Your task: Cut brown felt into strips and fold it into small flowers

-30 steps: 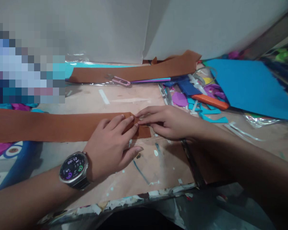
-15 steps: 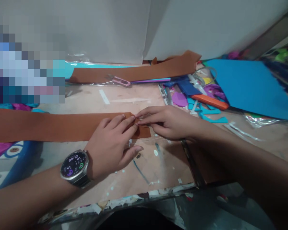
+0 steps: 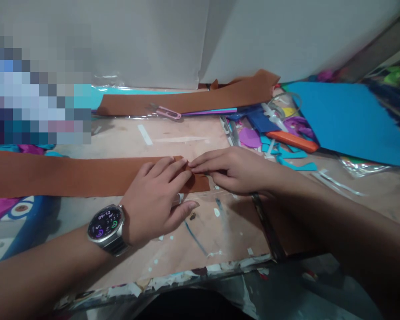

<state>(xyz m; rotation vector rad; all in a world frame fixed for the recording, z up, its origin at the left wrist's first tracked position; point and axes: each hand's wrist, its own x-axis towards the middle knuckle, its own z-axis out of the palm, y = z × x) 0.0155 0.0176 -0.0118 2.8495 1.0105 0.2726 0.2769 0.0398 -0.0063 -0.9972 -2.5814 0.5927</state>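
A long brown strip (image 3: 70,175) of soft-looking sheet material, like foam or felt, lies across the table from the left edge of the view. My left hand (image 3: 156,195), with a watch on its wrist, lies flat on the strip near its right end, fingers stretched and thumb apart. My right hand (image 3: 230,169) meets it there, its fingertips together at the strip's folded or creased end. Its thumb and the exact grip are hidden. The tip of the strip shows below the fingertips.
Behind lies another brown strip (image 3: 186,101) with pink thread snips (image 3: 168,112) on it. To the right are an orange cutter (image 3: 293,141), coloured scraps (image 3: 250,137) and a blue sheet (image 3: 350,120). A blue-and-white container (image 3: 30,226) stands at left. The table's front edge (image 3: 173,280) is ragged.
My left wrist has shifted slightly to the right and up. Both hands' fingertips stay at the strip's right end, with hardly any movement.
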